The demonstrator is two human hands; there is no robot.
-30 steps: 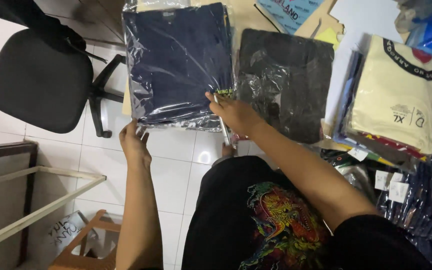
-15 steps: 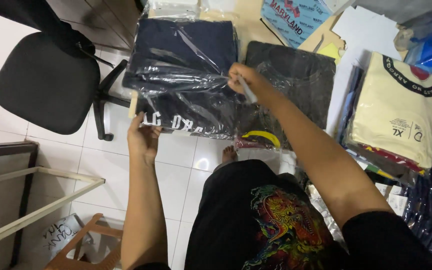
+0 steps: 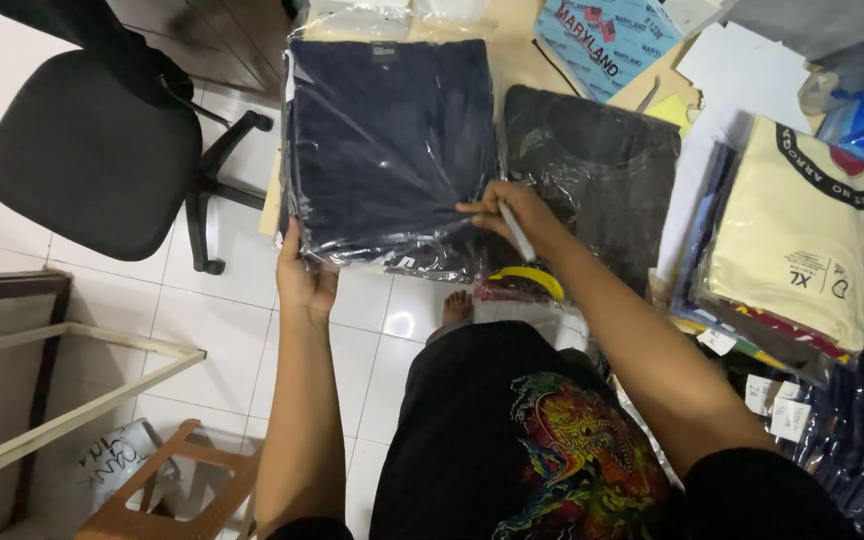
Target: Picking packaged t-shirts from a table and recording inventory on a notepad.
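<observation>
A folded navy shirt in a clear plastic bag [image 3: 387, 145] lies flat at the near edge of a table. My left hand [image 3: 304, 280] holds its lower left corner from underneath. My right hand [image 3: 512, 215] presses on the bag's lower right edge and grips a white pen [image 3: 517, 232] between the fingers. Beside it on the right lies a bagged black shirt [image 3: 602, 170]. A yellow tape dispenser [image 3: 530, 280] sits just below my right hand.
A black office chair [image 3: 87, 150] stands at left on the white tiled floor. A stack topped by a cream shirt [image 3: 812, 240] lies at right, with more bagged dark shirts [image 3: 852, 450] below it. A wooden stool [image 3: 167, 490] and a metal frame [image 3: 72, 400] stand at lower left.
The plastic flap has been folded down and the bagged navy shirt now lies flat and smooth. My right hand came down to its lower right edge; my left moved to the lower left corner.
</observation>
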